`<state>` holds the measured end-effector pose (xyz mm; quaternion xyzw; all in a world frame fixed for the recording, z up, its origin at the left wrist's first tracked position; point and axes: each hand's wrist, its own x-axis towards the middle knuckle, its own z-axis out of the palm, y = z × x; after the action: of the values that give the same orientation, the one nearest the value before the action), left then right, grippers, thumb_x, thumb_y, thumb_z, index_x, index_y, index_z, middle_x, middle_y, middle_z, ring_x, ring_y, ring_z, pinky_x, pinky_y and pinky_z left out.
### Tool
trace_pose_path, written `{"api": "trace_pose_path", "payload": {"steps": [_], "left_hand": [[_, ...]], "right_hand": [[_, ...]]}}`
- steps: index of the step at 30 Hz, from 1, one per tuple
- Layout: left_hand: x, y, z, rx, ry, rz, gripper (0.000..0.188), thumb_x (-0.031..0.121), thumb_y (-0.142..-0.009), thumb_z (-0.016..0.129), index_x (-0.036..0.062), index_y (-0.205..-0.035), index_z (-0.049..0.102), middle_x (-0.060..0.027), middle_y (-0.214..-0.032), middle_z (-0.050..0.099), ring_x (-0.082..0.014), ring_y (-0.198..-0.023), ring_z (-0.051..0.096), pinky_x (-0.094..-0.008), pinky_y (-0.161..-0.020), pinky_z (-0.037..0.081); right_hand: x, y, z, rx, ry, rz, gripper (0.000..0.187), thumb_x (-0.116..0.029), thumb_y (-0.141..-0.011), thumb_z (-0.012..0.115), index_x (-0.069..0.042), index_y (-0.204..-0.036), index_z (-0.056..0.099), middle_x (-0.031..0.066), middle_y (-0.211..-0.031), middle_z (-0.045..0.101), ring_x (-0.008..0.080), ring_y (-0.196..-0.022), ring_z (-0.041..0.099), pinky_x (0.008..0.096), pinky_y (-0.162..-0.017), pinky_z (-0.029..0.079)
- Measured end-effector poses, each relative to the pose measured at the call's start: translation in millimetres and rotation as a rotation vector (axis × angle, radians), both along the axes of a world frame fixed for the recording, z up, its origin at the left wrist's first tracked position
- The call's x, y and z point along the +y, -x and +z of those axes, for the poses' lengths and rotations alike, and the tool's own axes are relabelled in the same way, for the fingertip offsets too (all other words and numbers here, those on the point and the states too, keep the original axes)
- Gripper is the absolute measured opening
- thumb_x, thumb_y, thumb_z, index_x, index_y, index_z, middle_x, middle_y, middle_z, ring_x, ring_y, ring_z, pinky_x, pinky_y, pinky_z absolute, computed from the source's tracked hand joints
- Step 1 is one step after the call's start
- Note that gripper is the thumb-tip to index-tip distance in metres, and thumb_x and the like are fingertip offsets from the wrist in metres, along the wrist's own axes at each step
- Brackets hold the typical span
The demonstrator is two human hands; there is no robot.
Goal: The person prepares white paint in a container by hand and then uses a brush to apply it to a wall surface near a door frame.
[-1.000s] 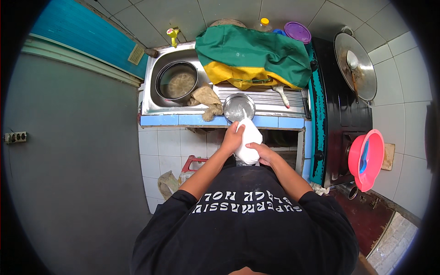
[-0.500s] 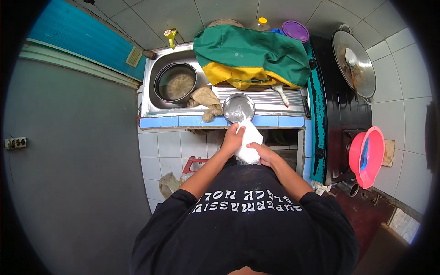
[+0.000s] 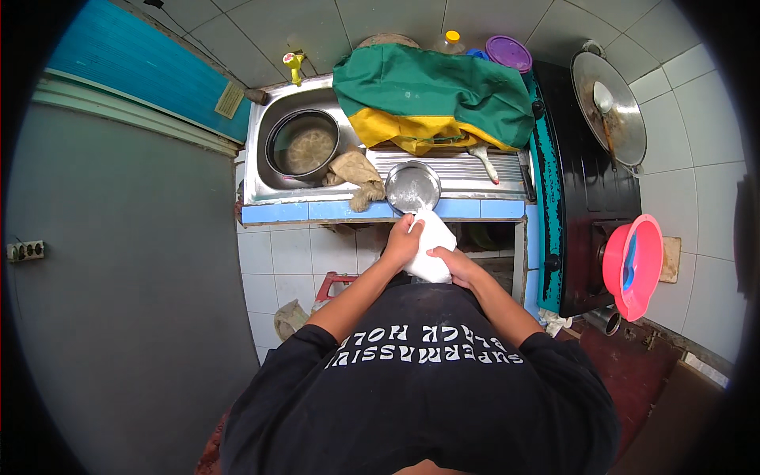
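A full white plastic bag (image 3: 428,247) is between my hands in front of the counter's edge. My left hand (image 3: 404,242) closes round its upper left side, near the narrow top. Lower down, my right hand (image 3: 454,264) grips its right side. The bag's top leans toward a round metal pan (image 3: 412,184) at the counter's front edge, touching or just over the near rim. A little white stuff shows on the pan's bottom; whether more is pouring out I cannot tell.
Left of the pan lie a brown rag (image 3: 356,172) and a sink (image 3: 261,170) holding a dark pot (image 3: 302,144). A green and yellow cloth (image 3: 439,87) covers the back of the drainboard, with a knife (image 3: 484,163) beside it. The stove (image 3: 582,198), wok (image 3: 613,127) and pink basin (image 3: 637,265) are at right.
Both hands keep their hold on the bag, which has barely shifted at the pan's near rim. The whole view has moved slightly.
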<state>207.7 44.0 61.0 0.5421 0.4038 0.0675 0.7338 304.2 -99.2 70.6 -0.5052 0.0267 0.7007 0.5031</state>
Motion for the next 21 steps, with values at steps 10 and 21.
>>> {"api": "trace_pose_path", "payload": {"steps": [10, 21], "left_hand": [[12.6, -7.8, -3.1, -0.011, -0.056, -0.024, 0.017, 0.018, -0.103, 0.055, 0.0078, -0.089, 0.053, 0.0004, -0.082, 0.058, -0.0065, -0.074, 0.049, -0.0273, -0.065, 0.044], [3.5, 7.6, 3.7, -0.033, -0.028, 0.033, 0.018, 0.018, -0.104, 0.054, 0.0075, -0.089, 0.054, 0.0008, -0.081, 0.058, -0.0059, -0.075, 0.049, -0.0269, -0.066, 0.045]], "right_hand": [[11.0, -1.4, 8.3, -0.075, -0.003, -0.070, 0.058, -0.022, -0.091, 0.064, -0.002, -0.142, 0.046, 0.0114, -0.124, 0.063, 0.0217, -0.107, 0.065, 0.0357, -0.092, 0.052], [10.8, 6.5, 14.3, -0.157, 0.037, -0.021, 0.058, -0.020, -0.088, 0.064, -0.002, -0.140, 0.048, 0.0112, -0.121, 0.064, 0.0212, -0.104, 0.064, 0.0350, -0.089, 0.053]]}}
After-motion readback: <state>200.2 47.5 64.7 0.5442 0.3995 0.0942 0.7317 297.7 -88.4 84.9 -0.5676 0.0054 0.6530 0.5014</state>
